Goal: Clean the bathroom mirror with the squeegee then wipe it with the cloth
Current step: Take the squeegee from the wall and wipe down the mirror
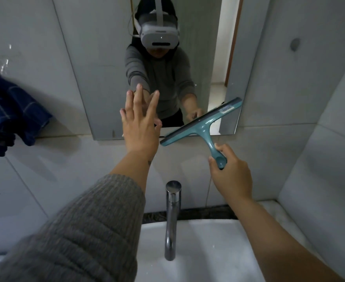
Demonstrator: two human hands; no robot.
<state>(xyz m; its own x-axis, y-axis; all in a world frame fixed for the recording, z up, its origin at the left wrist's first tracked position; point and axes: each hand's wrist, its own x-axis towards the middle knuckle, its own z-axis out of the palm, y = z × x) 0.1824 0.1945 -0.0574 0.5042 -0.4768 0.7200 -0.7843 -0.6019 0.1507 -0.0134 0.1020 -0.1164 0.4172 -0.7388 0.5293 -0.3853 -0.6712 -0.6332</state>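
Because the squeegee (202,123) is looking like light, rigid plastic with a soft rubber edge along its blade, it is probably needing little force to carry, and the short stem below the crossbar is offering the natural place to grip; a wet handle could be turning slippery. The right hand (229,171) is closing around the very end of that stem, fingers wrapped and thumb on top, so the blade is tilting up to the right across the lower right corner of the mirror (106,78), seemingly touching or just off the glass. The mirror itself is being stiff, smooth and breakable, so pressure is best kept even. The left hand (140,127) is reaching out flat and fully open, holding nothing, fingertips at or near the glass just left of the blade. The cloth (11,115), dark blue and soft, is hanging limp on the wall well apart to the left, out of both hands' reach for now.
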